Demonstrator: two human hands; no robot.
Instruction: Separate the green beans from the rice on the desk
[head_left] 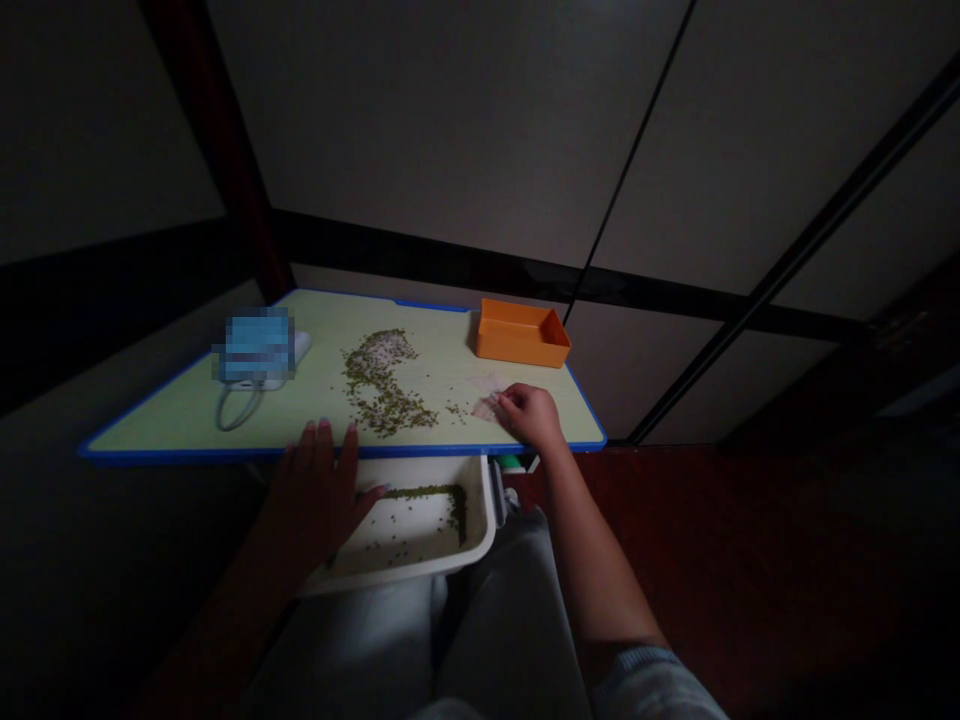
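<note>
My left hand (319, 485) is open, its fingers spread and the tips at the front edge of the pale green tabletop (187, 410). Its thumb hangs over a white drawer-like tray (360, 578), where small green bits lie along the far and right sides. At the right of the table, my right hand (531, 415) is closed in a pinch over a pinkish-white patch (487, 406); what the fingertips hold is too small to make out. Between the hands lies a curved spread of small green bits (390, 408), with a paler heap (382, 350) at its far end.
An orange open box (517, 347) stands at the table's back right. On the left are a white device with a cord loop (238, 405) and a blurred-out blue screen (257, 343). Dark-seamed panels (450, 130) rise behind the table. My legs (510, 620) are under the tray.
</note>
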